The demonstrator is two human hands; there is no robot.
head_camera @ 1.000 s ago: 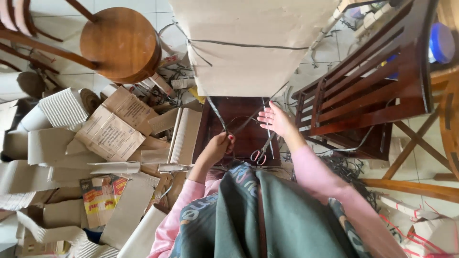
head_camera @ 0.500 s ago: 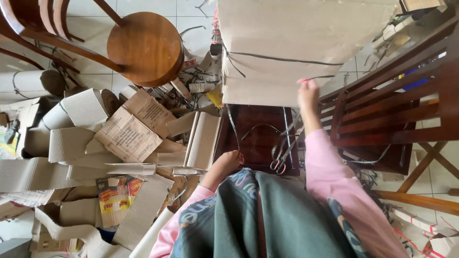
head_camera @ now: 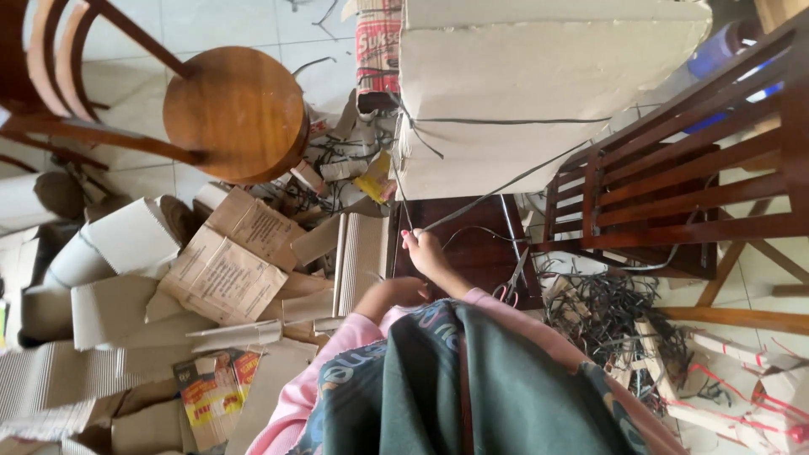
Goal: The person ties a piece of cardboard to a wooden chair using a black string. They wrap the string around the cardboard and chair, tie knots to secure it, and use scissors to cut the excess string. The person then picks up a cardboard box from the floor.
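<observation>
A big pale bundle of flattened cardboard (head_camera: 539, 93) stands on a dark wooden stand (head_camera: 476, 257), bound by thin dark straps. My right hand (head_camera: 421, 248) is closed on one strap (head_camera: 506, 184) that runs taut up to the bundle's right side. My left hand (head_camera: 394, 295) sits lower, just left of the stand, with its fingers curled under and hidden. Scissors with red handles (head_camera: 511, 285) lie on the stand to the right of my hands. Pink sleeves and a green garment fill the bottom.
A round wooden chair (head_camera: 236, 114) stands at the upper left, a slatted wooden chair (head_camera: 674, 185) at the right. Loose cardboard boxes and sheets (head_camera: 219, 270) cover the floor at the left. A tangle of cut dark straps (head_camera: 607, 312) lies at the lower right.
My right hand has come down from the bundle's right edge to the left and now grips a strap near the stand's front. The view has shifted, showing more of the bundle.
</observation>
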